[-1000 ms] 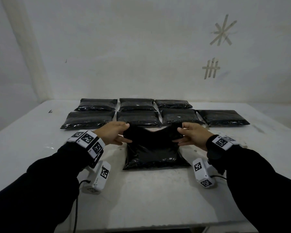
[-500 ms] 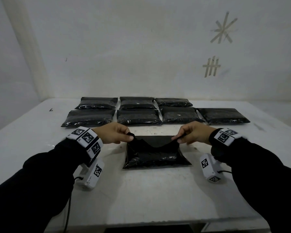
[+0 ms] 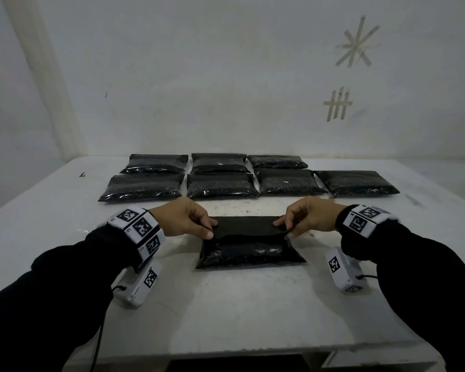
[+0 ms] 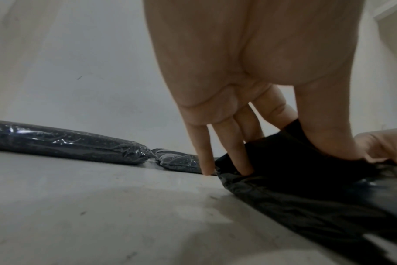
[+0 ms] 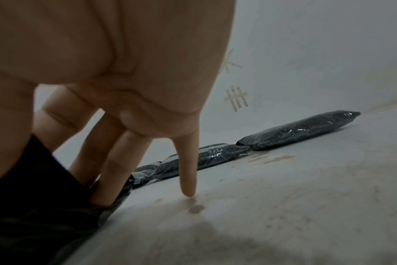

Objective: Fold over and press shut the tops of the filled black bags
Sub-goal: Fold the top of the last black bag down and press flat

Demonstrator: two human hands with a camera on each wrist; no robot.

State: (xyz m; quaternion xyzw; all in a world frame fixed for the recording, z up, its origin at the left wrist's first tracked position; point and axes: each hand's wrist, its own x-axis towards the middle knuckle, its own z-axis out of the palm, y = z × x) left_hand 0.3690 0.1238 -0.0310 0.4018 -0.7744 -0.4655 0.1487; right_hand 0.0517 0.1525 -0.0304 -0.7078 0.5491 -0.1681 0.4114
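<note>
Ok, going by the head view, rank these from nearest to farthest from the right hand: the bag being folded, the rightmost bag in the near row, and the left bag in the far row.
1. The bag being folded, pinched by the right hand at its top flap.
2. The rightmost bag in the near row, just beyond the hand, to the right.
3. The left bag in the far row, far across the table, back left.

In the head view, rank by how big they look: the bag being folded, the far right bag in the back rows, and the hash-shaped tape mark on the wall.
1. Bag being folded, nearest the camera.
2. Far right bag, farther off, so true size unsure.
3. Hash-shaped tape mark, clearly smallest.
</note>
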